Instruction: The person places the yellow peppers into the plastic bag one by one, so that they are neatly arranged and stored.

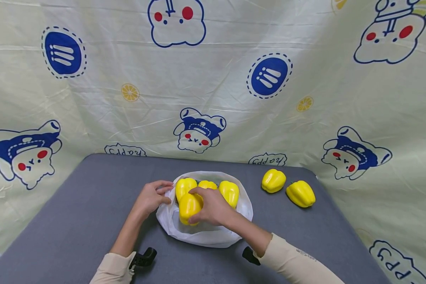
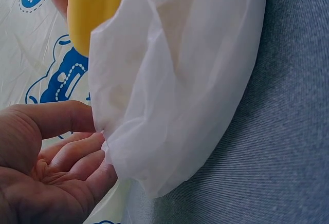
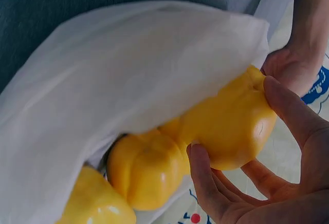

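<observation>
A white bag (image 1: 213,238) with its mouth spread wide stands on the grey table. My right hand (image 1: 213,206) grips a yellow bell pepper (image 1: 189,209) over the bag's mouth, thumb on one side and fingers on the other. In the right wrist view, that held pepper (image 3: 229,124) lies against other yellow peppers (image 3: 146,170) inside the bag. My left hand (image 1: 152,198) holds the bag's left rim. Up close in the left wrist view, its thumb and fingers meet the edge of the white bag (image 2: 164,106), which hides some fingertips.
Two more yellow bell peppers, one farther back (image 1: 273,180) and one nearer (image 1: 300,193), lie on the table (image 1: 103,205) right of the bag. A patterned sheet (image 1: 213,86) hangs behind the table. Each wrist wears a black strap (image 1: 145,257).
</observation>
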### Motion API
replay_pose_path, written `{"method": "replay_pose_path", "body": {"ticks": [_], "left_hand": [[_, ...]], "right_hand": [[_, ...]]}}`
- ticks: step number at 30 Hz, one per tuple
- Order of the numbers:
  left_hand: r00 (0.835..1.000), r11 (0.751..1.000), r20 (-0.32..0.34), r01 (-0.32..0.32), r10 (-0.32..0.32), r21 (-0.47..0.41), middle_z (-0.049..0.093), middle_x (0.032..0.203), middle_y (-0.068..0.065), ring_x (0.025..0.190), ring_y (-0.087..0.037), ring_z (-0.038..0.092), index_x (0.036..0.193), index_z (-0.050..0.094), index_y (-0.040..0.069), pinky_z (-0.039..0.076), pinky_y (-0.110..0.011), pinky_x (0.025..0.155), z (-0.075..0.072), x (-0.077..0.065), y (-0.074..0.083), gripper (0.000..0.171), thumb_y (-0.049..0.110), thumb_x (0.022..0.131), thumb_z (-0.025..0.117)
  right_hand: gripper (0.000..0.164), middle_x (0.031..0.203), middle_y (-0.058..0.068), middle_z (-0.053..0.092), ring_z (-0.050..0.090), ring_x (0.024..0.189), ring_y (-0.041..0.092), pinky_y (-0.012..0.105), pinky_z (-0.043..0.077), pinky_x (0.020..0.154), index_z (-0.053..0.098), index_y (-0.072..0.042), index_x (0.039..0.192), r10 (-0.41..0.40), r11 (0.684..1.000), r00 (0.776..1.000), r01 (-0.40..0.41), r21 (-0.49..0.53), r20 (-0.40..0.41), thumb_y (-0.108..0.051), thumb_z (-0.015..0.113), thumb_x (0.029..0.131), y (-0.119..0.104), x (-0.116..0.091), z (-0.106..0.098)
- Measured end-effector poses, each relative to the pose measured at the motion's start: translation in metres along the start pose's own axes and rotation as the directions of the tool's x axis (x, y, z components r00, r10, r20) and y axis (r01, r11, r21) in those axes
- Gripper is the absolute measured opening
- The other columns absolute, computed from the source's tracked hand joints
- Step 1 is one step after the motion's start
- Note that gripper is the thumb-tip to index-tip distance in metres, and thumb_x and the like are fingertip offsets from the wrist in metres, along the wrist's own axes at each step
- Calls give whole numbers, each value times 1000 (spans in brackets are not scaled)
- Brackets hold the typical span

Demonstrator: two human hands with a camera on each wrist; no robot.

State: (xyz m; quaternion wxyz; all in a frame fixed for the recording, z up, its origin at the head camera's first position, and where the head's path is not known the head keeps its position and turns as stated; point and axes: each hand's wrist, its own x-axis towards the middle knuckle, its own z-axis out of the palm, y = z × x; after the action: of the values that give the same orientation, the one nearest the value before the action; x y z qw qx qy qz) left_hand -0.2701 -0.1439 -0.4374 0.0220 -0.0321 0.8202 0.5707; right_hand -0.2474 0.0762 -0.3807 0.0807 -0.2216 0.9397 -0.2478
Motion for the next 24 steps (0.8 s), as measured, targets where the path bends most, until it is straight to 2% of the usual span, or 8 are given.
{"method": "replay_pose_path", "body": {"ticks": [15, 24], "left_hand": [[1000, 1000, 8, 10, -10, 5, 72, 127, -14, 131, -37, 58, 131, 66, 5, 50, -50, 106, -1, 0, 1, 54, -4, 79, 72], [1000, 1000, 8, 6, -6, 19, 72, 127, -13, 131, -40, 57, 131, 65, 5, 50, -50, 106, 0, 0, 1, 53, -6, 80, 72]], "right_hand": [[77, 128, 2, 65, 56, 110, 21, 44, 50, 98, 59, -18, 139, 9, 1000, 1000, -9, -9, 16, -32, 92, 70, -3, 3, 22], [77, 127, 3, 66, 58, 108, 21, 41, 52, 94, 59, -16, 139, -40, 999, 999, 39, -33, -13, -32, 91, 71, -2, 5, 32]]}}
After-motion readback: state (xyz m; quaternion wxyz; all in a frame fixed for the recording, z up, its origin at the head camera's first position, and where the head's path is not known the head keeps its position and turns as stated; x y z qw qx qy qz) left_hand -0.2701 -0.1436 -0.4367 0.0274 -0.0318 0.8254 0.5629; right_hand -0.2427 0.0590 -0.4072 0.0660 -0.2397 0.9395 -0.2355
